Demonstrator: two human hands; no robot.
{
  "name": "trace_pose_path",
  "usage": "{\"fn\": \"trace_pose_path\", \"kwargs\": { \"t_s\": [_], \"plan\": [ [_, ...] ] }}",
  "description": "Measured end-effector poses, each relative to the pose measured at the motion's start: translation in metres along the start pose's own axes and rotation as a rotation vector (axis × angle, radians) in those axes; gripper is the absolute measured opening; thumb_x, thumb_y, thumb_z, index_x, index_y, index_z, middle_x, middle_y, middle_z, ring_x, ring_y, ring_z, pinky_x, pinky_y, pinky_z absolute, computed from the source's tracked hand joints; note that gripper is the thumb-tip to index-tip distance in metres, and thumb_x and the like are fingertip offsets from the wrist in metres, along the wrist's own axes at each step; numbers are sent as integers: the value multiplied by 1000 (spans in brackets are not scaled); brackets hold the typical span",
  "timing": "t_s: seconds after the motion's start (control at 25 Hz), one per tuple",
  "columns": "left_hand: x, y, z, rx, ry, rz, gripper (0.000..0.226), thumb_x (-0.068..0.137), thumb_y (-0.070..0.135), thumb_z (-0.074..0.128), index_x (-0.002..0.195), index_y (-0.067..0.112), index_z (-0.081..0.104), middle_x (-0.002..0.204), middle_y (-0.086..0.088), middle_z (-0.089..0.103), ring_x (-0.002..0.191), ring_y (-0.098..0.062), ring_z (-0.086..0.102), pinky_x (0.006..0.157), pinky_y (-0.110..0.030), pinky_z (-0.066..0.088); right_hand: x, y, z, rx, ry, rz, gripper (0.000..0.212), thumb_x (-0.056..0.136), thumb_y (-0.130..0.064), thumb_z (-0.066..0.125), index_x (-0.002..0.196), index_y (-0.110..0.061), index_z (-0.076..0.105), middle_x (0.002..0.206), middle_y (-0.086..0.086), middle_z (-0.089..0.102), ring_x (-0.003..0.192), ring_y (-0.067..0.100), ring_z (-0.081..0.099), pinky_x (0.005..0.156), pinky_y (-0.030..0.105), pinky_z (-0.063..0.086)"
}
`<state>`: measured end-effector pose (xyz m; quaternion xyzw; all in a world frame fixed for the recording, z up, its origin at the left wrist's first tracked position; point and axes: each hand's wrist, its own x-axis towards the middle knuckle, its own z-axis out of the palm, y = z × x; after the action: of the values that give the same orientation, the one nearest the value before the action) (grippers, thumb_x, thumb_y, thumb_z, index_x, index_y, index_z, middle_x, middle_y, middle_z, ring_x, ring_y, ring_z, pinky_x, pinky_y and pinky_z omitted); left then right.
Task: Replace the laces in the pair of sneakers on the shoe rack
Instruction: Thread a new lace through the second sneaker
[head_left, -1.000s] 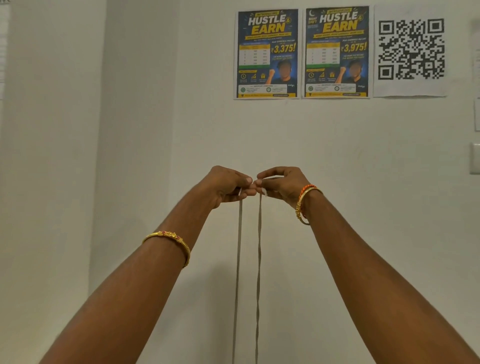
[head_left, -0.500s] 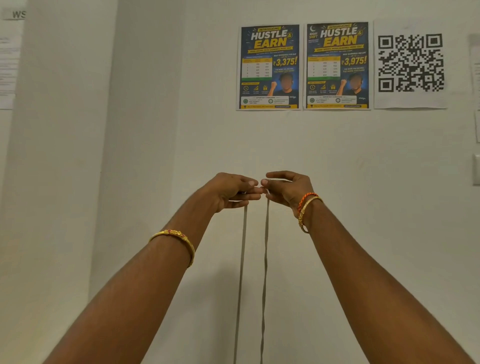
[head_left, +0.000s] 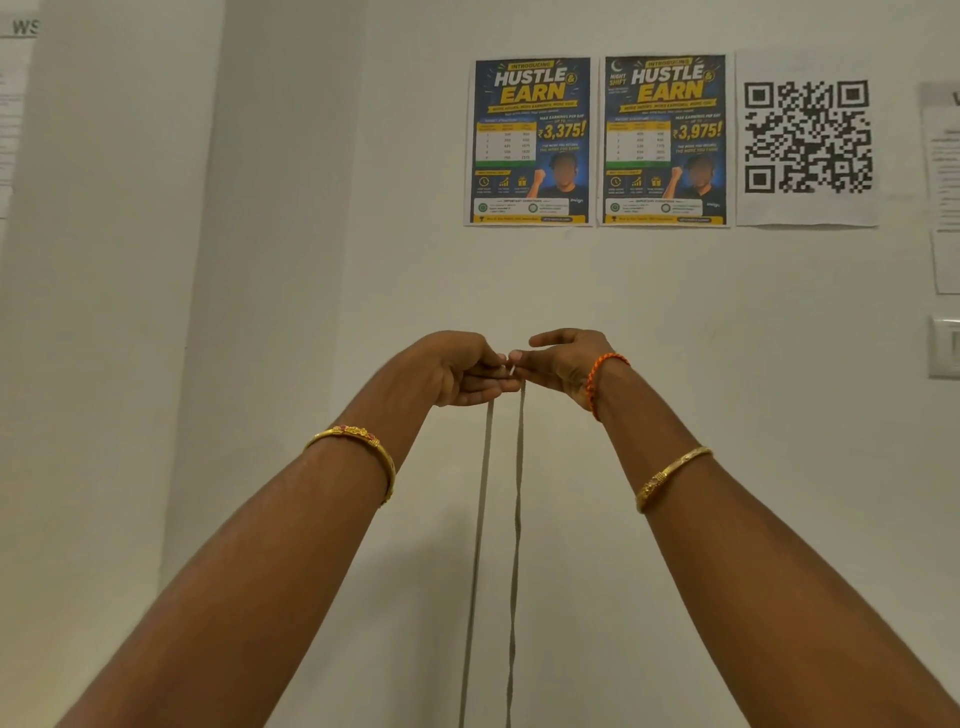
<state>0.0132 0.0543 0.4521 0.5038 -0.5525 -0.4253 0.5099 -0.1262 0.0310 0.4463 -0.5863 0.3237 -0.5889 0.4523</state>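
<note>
Both my arms are stretched out and raised in front of a white wall. My left hand (head_left: 457, 366) pinches one end of a grey shoelace (head_left: 480, 519), and my right hand (head_left: 563, 361) pinches the other end beside it. The fingertips of the two hands nearly touch, with the white lace tips between them. Two flat grey strands hang straight down, side by side, and run out of the bottom of the frame. The sneakers and the shoe rack are out of view.
On the white wall hang two blue "Hustle & Earn" posters (head_left: 527, 140), a QR code sheet (head_left: 808, 137) and other papers (head_left: 943, 208) at the right edge. A white switch plate (head_left: 945, 345) sits at the right. A wall corner runs down on the left.
The view has tilted up a little, so the posters sit lower in frame. My hands keep pinching the lace ends together; the gold bangle has slid down my right forearm.
</note>
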Motion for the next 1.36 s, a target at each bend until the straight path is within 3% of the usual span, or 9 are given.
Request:
{"fn": "trace_pose_path", "kwargs": {
  "t_s": [0.24,0.36,0.56,0.72,0.8,0.92,1.08,1.2,1.36],
  "plan": [
    [2,1,-5,-3,-10,-4,17,95,8,48,88,4,62,73,-6,71,63,-11,69,64,-19,53,5,1,3,-53,-18,-18,27,77,12,66,101,3,57,87,18,66,78,25,68,70,28,57],
    [0,-2,-7,-24,-21,29,18,96,8,46,93,4,63,86,-7,71,76,-13,69,65,-20,54,6,1,3,-56,-50,-63,12,80,14,63,89,6,62,80,15,64,79,24,66,63,22,59],
    [-5,-38,-19,-90,38,155,17,91,2,51,104,2,62,100,-9,71,89,-14,69,76,-24,55,-4,27,-9,40,9,-28,13,83,16,55,92,10,63,83,18,64,78,21,66,71,24,58],
    [4,-142,-36,180,312,203,12,88,9,63,99,8,66,97,-7,71,82,-14,68,74,-23,54,-25,126,-35,-102,48,-19,20,81,14,61,99,6,65,89,13,65,84,21,67,82,27,57],
    [9,-209,-43,288,401,172,12,90,17,61,98,13,69,99,-3,71,88,-15,67,77,-25,52,-40,192,-52,-142,135,11,15,82,6,66,97,5,67,82,11,66,77,20,66,81,30,57],
    [13,-306,-47,425,472,103,18,91,22,58,100,14,71,101,-1,71,94,-16,65,83,-24,48,-67,290,-72,-347,271,97,1,84,-14,69,84,-13,69,80,4,66,69,14,61,75,32,54],
    [17,-435,-25,506,392,-61,25,94,16,53,116,12,63,111,-8,68,103,-23,63,87,-23,44,-105,423,-87,-502,233,321,11,86,-12,66,76,-17,67,81,3,67,82,18,62,78,27,46],
    [14,-516,1,488,217,-292,42,92,8,49,134,15,48,105,-13,66,93,-24,62,84,-28,46,-131,502,-94,-501,141,573,16,86,-8,64,73,-16,70,70,5,67,74,22,63,72,27,48],
    [13,-610,25,348,58,-577,33,88,3,54,119,11,61,116,-14,65,103,-26,61,92,-31,45,-157,580,-92,-474,24,819,15,92,0,54,88,6,67,59,4,54,51,12,49,54,23,47]
  ]
}}
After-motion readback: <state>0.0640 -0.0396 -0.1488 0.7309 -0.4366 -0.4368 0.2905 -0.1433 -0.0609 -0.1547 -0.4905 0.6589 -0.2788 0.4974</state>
